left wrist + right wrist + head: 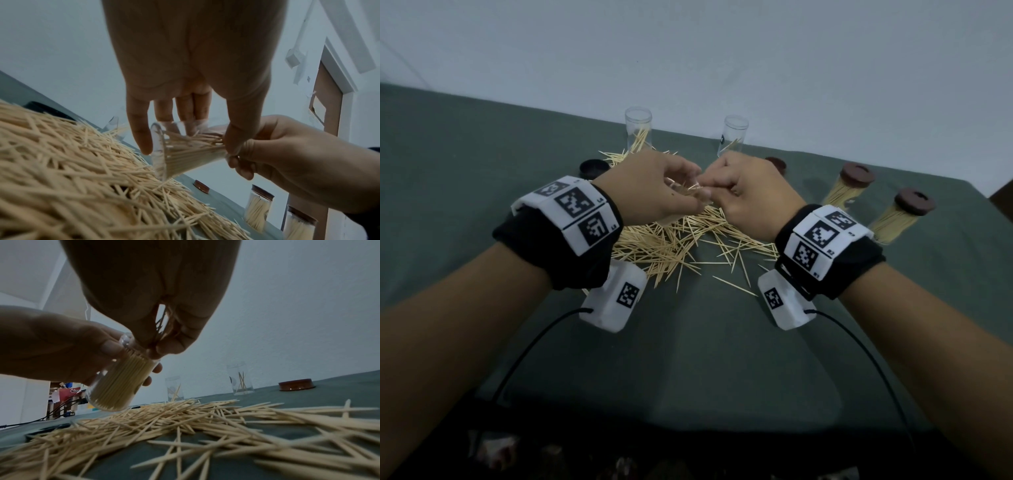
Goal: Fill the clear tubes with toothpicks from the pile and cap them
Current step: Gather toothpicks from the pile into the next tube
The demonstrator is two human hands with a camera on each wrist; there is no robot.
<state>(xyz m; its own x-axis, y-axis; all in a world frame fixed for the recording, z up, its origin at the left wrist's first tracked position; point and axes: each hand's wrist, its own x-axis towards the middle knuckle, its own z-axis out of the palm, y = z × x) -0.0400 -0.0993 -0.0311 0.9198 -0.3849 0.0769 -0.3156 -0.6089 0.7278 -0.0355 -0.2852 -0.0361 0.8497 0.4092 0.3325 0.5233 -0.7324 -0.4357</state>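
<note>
Five clear tubes were in view: two capped and full (840,192), two open ones (638,132) standing behind the toothpick pile (671,240) on the desk (705,342), and one nearly full tube (117,382) tilted above the pile. The left hand (650,186) gripped it; the right hand (748,195) pinched toothpicks at its mouth. Two loose caps (776,164) lay nearby.

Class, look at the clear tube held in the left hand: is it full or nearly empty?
Nearly full: the tube in the left hand is densely packed with toothpicks, uncapped.

Dim, bluish light (blurred foreground)
</note>
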